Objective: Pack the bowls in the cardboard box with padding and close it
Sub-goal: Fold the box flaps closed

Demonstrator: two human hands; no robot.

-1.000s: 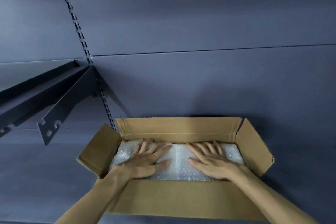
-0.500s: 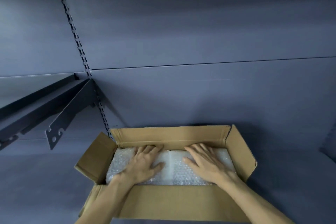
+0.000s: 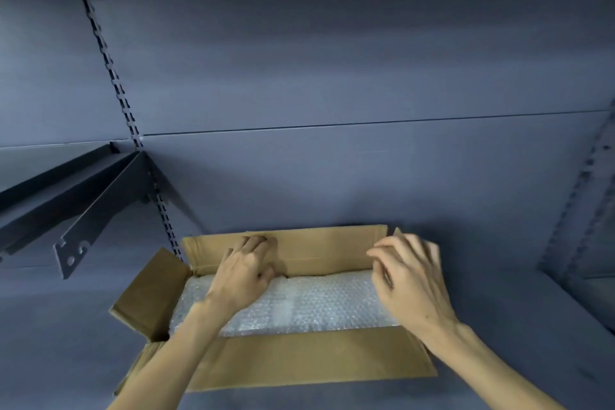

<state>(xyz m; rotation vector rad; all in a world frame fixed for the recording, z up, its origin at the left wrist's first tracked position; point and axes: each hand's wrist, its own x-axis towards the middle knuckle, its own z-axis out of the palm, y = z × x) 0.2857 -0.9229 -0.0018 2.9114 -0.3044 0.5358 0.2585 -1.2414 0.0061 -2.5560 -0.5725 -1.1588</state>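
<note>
The open cardboard box (image 3: pixel 299 359) sits on the grey shelf surface in front of me. A sheet of bubble wrap (image 3: pixel 319 303) covers its inside, and no bowl shows. My left hand (image 3: pixel 244 273) reaches past the wrap, its fingers lying up the inner face of the far flap (image 3: pixel 319 250) with the tips near the flap's top edge. My right hand (image 3: pixel 411 280) is at the box's right end, fingers curled around the right side flap (image 3: pixel 397 232), which it hides except for a tip. The left side flap (image 3: pixel 149 293) stands open outward.
A dark metal shelf bracket (image 3: pixel 90 216) juts out at the left on a slotted upright (image 3: pixel 133 123). The grey back panel (image 3: pixel 366 76) rises just behind the box. Another slotted upright (image 3: pixel 585 196) stands at the right edge.
Both hands have lifted off the bubble wrap. The left moved up onto the far flap, and the right moved to the right side flap and took hold of it.
</note>
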